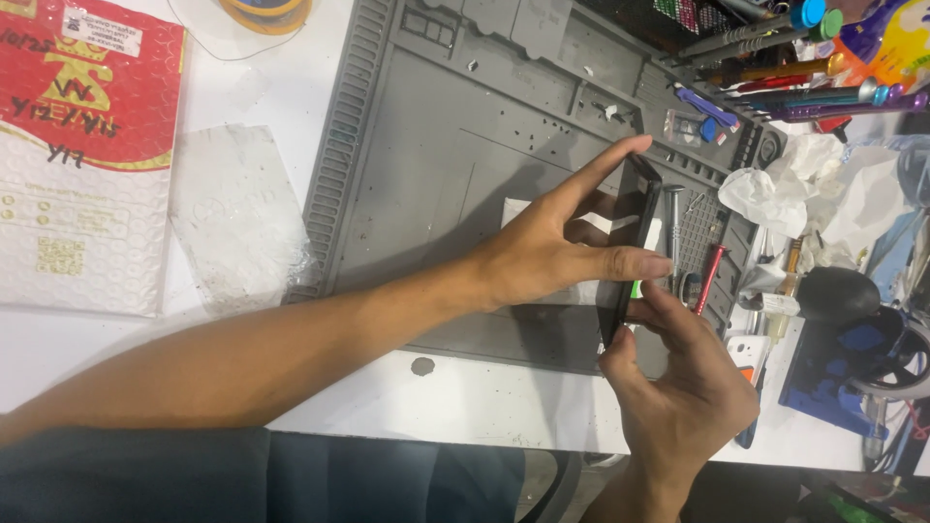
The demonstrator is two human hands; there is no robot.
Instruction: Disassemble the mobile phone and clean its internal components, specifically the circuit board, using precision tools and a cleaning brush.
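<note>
Lying at the far left of the white worktop [465,402], a red and white padded mailer [82,145] sits flat, and just right of it rests a crumpled clear plastic sheet [237,218]. A roll of yellow tape [266,12] shows at the far edge. Right of these spreads a grey repair mat [426,165] with ridged borders and small trays along its far side, dotted with tiny screws.

Over the mat's right half, the left hand [547,252] reaches in from the near left, its forearm crossing the mat's near edge. Its grip is closed on a black phone [630,247] held on edge, nearly upright above the mat: the index finger presses the far end and the thumb lies across the middle of the near face. A white card [518,211] lies on the mat beneath that hand.

The right hand [683,387] comes up from the near right; its grip pinches the phone's near end between thumb and fingers, with a small green piece [636,289] showing at the fingertips.

Just right of the phone, a silver screwdriver [674,228] and a red-handled one [709,278] lie on the mat. Farther right sit crumpled white tissue [775,194], a black rubber blower [838,293] and, at the far right, a rack of coloured screwdrivers [804,58].
</note>
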